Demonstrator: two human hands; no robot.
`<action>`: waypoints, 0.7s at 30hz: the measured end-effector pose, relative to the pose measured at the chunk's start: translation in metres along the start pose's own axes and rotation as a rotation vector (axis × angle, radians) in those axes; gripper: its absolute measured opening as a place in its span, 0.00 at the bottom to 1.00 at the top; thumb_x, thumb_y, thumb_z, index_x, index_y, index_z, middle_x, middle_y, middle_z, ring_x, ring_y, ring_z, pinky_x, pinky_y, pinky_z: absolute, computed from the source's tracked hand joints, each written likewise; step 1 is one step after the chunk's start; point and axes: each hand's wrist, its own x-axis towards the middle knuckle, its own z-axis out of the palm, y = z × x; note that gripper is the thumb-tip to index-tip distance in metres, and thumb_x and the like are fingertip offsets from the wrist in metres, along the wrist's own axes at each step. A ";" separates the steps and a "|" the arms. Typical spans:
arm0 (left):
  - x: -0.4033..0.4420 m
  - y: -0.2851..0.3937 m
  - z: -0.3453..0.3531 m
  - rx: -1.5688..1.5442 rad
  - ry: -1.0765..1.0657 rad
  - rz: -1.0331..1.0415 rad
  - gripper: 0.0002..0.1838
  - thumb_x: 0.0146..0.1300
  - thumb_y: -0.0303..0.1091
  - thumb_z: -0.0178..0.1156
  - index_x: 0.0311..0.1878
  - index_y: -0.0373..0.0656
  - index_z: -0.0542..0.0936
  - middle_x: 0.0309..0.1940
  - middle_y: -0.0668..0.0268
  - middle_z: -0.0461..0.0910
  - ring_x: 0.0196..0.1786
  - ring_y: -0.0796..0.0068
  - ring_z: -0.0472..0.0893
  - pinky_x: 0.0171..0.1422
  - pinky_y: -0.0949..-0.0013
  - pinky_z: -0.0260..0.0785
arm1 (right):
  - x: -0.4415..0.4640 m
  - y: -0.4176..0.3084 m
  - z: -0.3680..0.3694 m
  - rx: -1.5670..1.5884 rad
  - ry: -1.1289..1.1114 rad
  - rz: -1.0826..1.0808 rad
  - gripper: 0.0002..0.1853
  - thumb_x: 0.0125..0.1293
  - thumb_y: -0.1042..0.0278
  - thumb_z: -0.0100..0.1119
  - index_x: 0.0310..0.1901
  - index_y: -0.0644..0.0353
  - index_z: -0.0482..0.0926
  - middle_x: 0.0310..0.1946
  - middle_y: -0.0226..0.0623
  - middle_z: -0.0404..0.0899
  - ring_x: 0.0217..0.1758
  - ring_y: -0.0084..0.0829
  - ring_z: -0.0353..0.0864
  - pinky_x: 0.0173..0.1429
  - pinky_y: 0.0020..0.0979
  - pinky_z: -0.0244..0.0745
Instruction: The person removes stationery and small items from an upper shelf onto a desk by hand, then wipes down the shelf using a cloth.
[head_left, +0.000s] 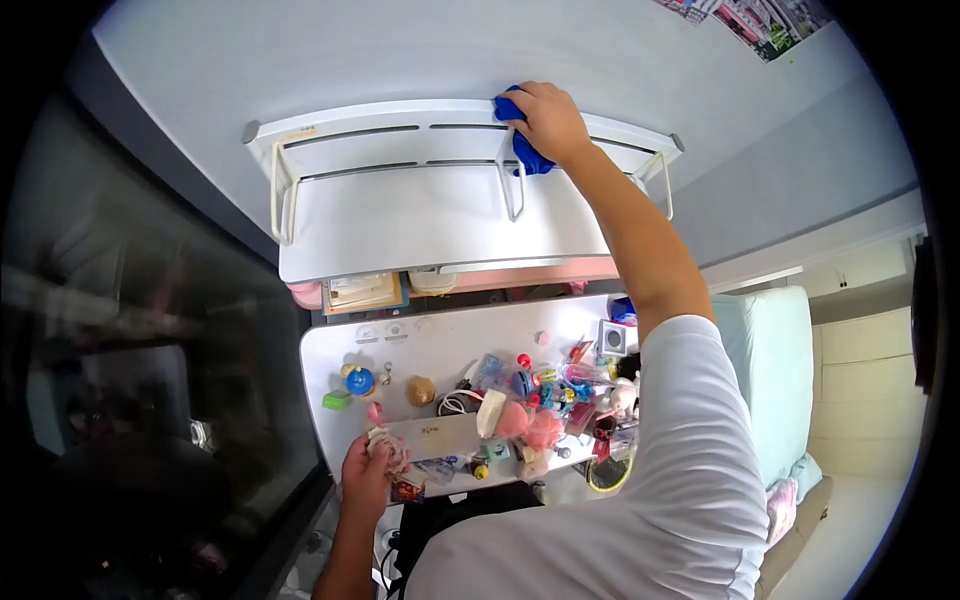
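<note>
High on the white wall shelf (400,210), my right hand (548,122) is closed on a blue cloth (532,157), pressing it against the shelf's upper back rail. Part of the cloth hangs down beside a white wire bracket (512,195). My left hand (364,480) is low, at the front left of the white desk (450,340). Its fingers are wrapped round a pale pink and white ruffled item (388,450), whose exact kind I cannot make out. Close to that hand lie a clear flat box (435,437) and a small pink object (375,412).
The desk carries a blue round toy (360,381), a green block (337,400), a tan round object (420,391), pink plush balls (543,428) and several small toys. Papers (362,291) sit beneath the shelf. A dark glass panel (150,350) stands left; a bed (785,370) is right.
</note>
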 end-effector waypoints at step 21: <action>0.019 0.001 0.104 0.117 -0.165 -0.077 0.15 0.80 0.29 0.52 0.64 0.35 0.71 0.52 0.57 0.82 0.50 0.69 0.85 0.53 0.64 0.83 | -0.128 0.125 0.035 1.929 1.180 1.319 0.25 0.74 0.56 0.57 0.64 0.65 0.72 0.57 0.45 0.81 0.53 0.45 0.85 0.59 0.50 0.83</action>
